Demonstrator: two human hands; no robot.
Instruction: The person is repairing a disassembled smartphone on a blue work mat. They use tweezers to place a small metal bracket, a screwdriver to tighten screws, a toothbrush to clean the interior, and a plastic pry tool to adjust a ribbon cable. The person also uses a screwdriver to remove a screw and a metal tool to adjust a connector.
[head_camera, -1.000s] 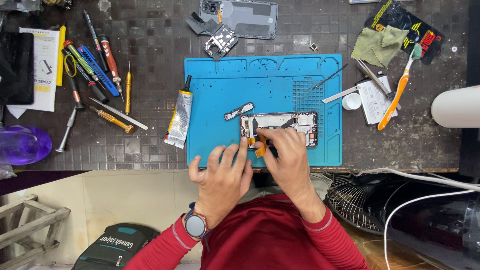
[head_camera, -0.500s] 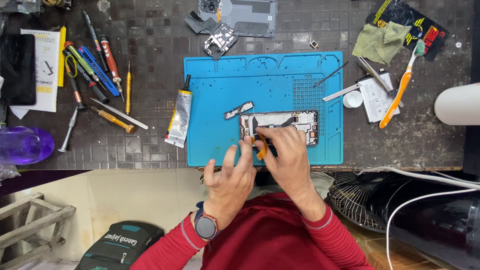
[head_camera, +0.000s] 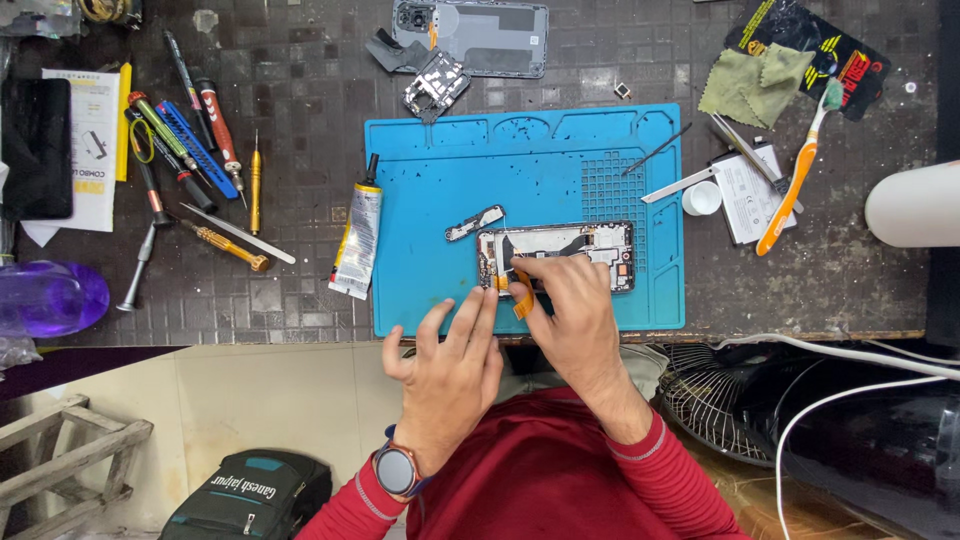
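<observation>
- The right hand (head_camera: 570, 310) is reaching over the near end of an opened phone (head_camera: 556, 255) and pinching a small orange pick (head_camera: 521, 296) between thumb and forefinger, with the other fingers curled in.
- The pick is sitting at the phone's lower left edge, and its tip is touching the phone there.
- The phone is lying flat, insides up, on the near right part of a blue work mat (head_camera: 430, 190) that is covering the middle of a dark tabletop (head_camera: 300, 80).
- The left hand (head_camera: 450, 370) is hovering just below the mat's near edge with its fingers spread wide and holding nothing; its fingertips are coming close to the pick, but it is not clear whether they are touching it.
- A watch (head_camera: 397, 468) is sitting on the left wrist, and both arms are wearing red sleeves (head_camera: 640, 470).
- A small metal bracket (head_camera: 475, 223) is lying on the mat just left of the phone.
- A tube of glue (head_camera: 358, 238) is lying along the mat's left edge, partly off it.
- Screwdrivers (head_camera: 190, 130) and other hand tools are lying in a cluster on the table to the left, well apart from the hands.
- A phone back cover (head_camera: 480, 35) is resting beyond the mat's far edge.
- An orange toothbrush (head_camera: 790, 180) and a green cloth (head_camera: 755, 80) are lying to the right of the mat.
</observation>
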